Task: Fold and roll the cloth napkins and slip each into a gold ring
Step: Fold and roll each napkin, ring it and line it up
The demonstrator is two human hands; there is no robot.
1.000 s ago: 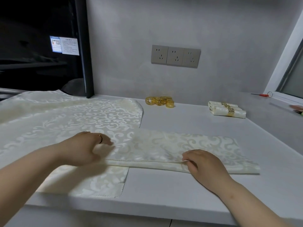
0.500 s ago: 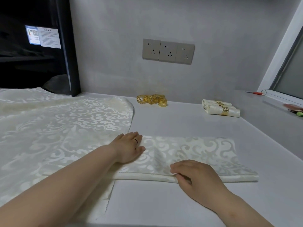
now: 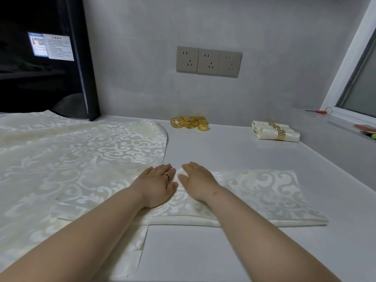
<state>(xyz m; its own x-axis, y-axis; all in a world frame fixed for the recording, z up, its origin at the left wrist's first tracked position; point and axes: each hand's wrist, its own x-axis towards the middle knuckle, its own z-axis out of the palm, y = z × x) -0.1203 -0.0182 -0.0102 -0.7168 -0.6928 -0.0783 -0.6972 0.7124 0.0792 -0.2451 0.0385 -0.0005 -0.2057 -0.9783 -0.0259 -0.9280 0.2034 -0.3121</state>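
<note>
Here, left hand (image 3: 156,186) and right hand (image 3: 198,183) lie flat, apparently pressing, atop the folded napkin (image 3: 264,197).

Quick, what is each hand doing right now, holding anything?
Left hand: open, fingers straight, pressing flat on the folded napkin.
Right hand: open, pressing flat on the same napkin beside it; holds nothing.

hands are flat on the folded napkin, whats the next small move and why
Probably slide the left hand and right hand apart along the napkin to press it flat before rolling: both lie open side by side at its middle, and it is not yet rolled.
</note>
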